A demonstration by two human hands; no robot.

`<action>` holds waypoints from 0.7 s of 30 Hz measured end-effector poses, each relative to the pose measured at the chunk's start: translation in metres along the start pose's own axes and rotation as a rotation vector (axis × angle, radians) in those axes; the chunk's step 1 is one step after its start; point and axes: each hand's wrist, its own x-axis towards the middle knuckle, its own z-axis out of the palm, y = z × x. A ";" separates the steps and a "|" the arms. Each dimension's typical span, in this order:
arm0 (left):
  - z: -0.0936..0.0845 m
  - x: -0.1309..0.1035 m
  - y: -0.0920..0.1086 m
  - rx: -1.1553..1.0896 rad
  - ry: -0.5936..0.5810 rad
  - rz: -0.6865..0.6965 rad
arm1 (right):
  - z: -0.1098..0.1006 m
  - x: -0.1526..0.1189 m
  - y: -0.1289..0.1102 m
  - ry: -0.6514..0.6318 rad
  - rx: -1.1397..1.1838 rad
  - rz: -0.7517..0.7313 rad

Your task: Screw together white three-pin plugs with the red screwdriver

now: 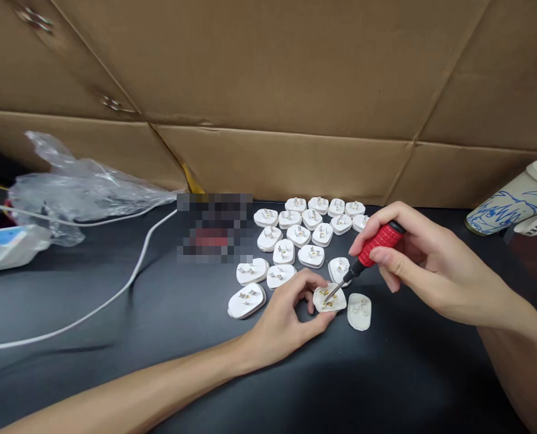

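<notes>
Left hand [286, 319] pinches plug [336, 303] by opposite edges just beside cover [359, 313], right hand [424, 265] grips screwdriver [379, 243] angled into it; plug looks light, stiff, slightly slick, best held by rim.

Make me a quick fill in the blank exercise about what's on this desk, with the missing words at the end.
1. The right hand holds a screwdriver whose textured handle is coloured ____.
2. In the picture, a loose white piece lies just to the ____ of the plug piece in the left hand.
3. The line drawing on the cup is coloured ____.
4. The cardboard behind the plugs is coloured ____.

Missing words: red; right; blue; brown.
</notes>
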 end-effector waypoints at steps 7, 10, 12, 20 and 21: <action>-0.002 0.001 0.004 -0.258 -0.088 -0.018 | -0.011 0.000 0.004 -0.213 0.300 -0.039; -0.001 -0.001 0.004 -0.134 -0.066 0.053 | -0.006 0.004 0.010 -0.161 0.311 -0.084; -0.001 -0.002 0.004 -0.049 -0.028 0.084 | -0.003 0.007 0.013 -0.138 0.299 -0.098; 0.000 -0.004 -0.005 0.118 0.079 0.067 | 0.005 0.011 0.010 0.039 0.117 -0.054; 0.001 -0.004 -0.006 0.123 0.091 0.062 | 0.006 0.010 0.008 0.056 0.100 -0.039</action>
